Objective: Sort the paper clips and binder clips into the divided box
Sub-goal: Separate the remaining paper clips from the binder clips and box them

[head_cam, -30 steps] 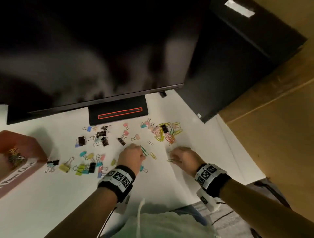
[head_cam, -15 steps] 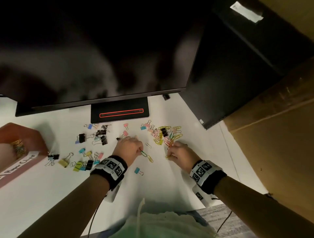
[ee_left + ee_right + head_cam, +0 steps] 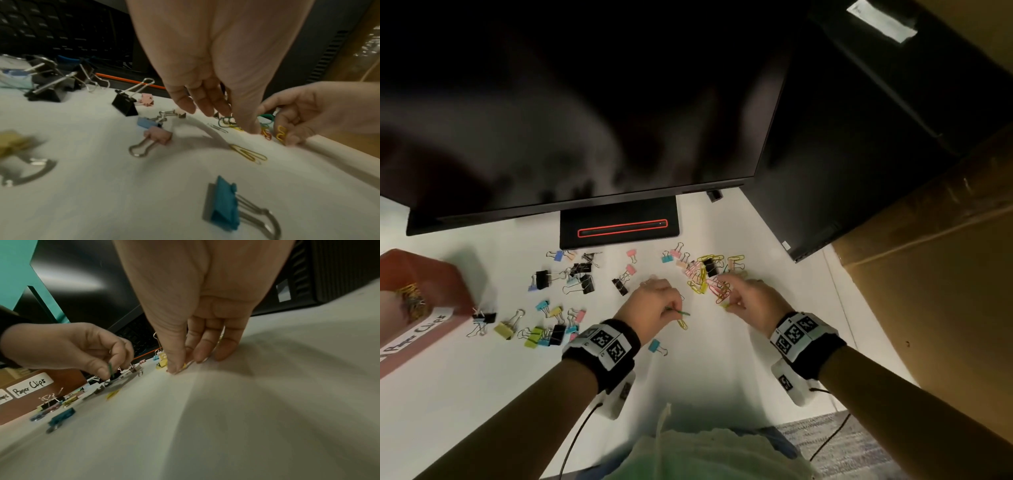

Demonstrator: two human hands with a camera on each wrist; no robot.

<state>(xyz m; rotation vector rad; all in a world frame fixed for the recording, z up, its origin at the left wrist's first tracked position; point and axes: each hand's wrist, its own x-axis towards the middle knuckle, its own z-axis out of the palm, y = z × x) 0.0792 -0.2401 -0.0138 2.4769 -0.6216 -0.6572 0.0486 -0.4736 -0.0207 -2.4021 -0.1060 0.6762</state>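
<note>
My left hand (image 3: 654, 303) pinches a green paper clip (image 3: 678, 311), my right hand (image 3: 751, 298) a yellow paper clip (image 3: 281, 132): featherlight, slick springy wire, best nipped flat across the loops.

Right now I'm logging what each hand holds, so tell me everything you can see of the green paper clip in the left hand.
The green paper clip is a thin bent-wire clip with what looks like a green coating. The left hand pinches it between thumb and fingertips, raised off the white table, one end poking out toward the right hand. A yellow paper clip lies on the table just below it. Its far loop is hidden by the fingers.
</note>
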